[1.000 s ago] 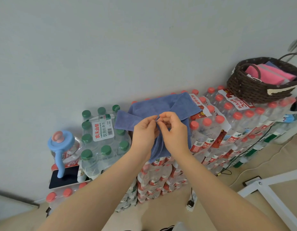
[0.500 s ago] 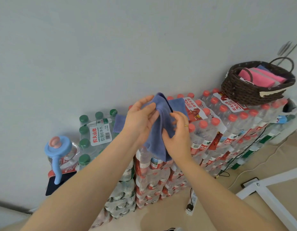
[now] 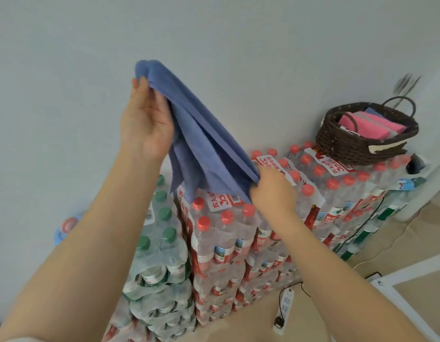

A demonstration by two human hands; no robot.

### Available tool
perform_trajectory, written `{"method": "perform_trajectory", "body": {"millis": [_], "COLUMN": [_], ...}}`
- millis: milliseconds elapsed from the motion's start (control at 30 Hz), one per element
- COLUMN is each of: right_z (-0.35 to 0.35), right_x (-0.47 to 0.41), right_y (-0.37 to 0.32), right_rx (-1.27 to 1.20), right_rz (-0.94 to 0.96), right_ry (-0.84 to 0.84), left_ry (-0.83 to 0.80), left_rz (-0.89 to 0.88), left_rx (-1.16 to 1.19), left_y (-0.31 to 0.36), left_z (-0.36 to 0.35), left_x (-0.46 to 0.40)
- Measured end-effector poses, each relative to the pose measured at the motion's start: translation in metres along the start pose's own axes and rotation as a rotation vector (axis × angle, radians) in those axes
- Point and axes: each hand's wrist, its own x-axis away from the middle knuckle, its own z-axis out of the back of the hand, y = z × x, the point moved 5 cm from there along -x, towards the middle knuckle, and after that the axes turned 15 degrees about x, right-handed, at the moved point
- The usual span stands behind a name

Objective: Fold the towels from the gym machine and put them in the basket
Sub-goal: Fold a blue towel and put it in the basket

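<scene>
A blue towel [image 3: 201, 141] hangs stretched in the air above the stacked water-bottle packs. My left hand [image 3: 146, 119] is raised high and grips its upper end, palm towards me. My right hand [image 3: 273, 191] is lower and to the right, pinching the towel's lower end just above the red-capped bottles. The loose folds droop between the two hands. A dark brown wicker basket [image 3: 349, 146] stands on the bottle packs at the right, with folded pink towels [image 3: 372, 124] and a bit of blue cloth inside.
Shrink-wrapped packs of red-capped bottles [image 3: 238, 243] and green-capped bottles [image 3: 159, 255] are stacked against the pale wall. A white power strip [image 3: 284, 307] with cables lies on the floor. A white frame bar [image 3: 401, 277] runs along the lower right.
The towel has been lifted off the bottle packs. My left hand rose up and left with one end, and my right hand moved right and down, pulling the towel taut.
</scene>
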Motion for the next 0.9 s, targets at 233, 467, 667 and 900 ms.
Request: {"method": "perform_trajectory", "body": {"millis": [233,467,667,900], "right_z": [0.067,0.054,0.074,0.079], "right_x": [-0.039,-0.114,-0.183,-0.191], "right_y": [0.055,0.042,0.040,0.072], "right_rx": [-0.179,-1.703,-1.897,-2.082], "right_rz": [-0.092,-0.286,-0.182,0.045], "right_ry": [0.206,0.020,-0.046,-0.219], "left_ry": [0.176,0.180,0.237,0.101], "left_rz": [-0.297,-0.275,-0.307,-0.306], "left_rx": [-0.641,-0.707,-0.472,-0.635], "left_y": [0.046,0.017,-0.022,-0.030], "left_z": [0.039,0.037,0.017,0.008], "left_x": [0.003,0.000,-0.056,-0.048]}}
